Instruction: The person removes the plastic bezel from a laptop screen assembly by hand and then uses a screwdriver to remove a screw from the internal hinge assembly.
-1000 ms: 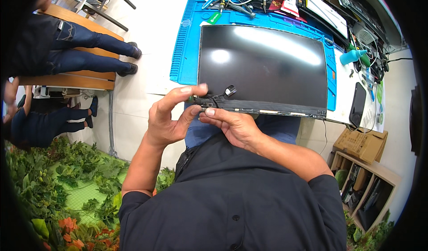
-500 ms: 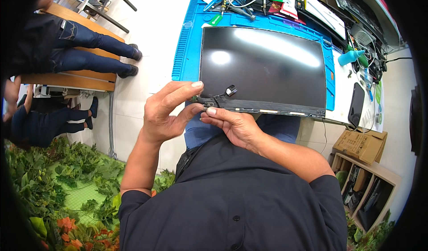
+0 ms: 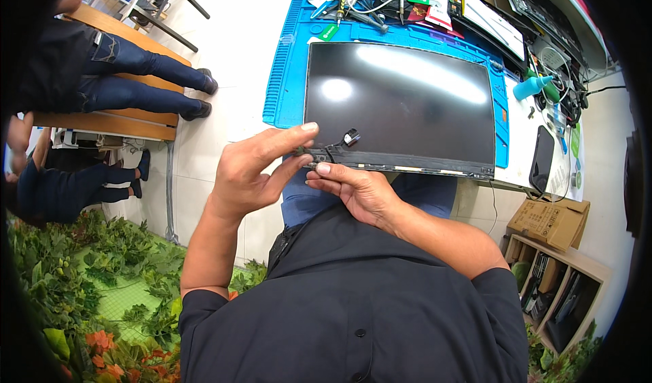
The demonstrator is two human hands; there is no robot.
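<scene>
A laptop screen panel (image 3: 407, 104) lies face up on a blue work mat (image 3: 282, 77), with its lower edge toward me. At its lower left corner, my left hand (image 3: 257, 169) has thumb and fingers curled round a small dark part that I cannot make out. My right hand (image 3: 363, 194) pinches the panel's lower edge near that same corner, thumb on top and fingers below. A short black cable with a connector (image 3: 350, 137) rests on the dark glass close to both hands.
Screwdrivers, cables and other tools crowd the mat's far edge. To the right are a light-blue bottle (image 3: 533, 87) and a black phone (image 3: 542, 157). A cardboard box (image 3: 549, 221) sits on a low shelf (image 3: 567, 288). Other people stand at the left by a wooden bench (image 3: 129, 40).
My left hand has shifted slightly to the right over the corner, its thumb tip a little higher. My right hand and the panel look almost unmoved.
</scene>
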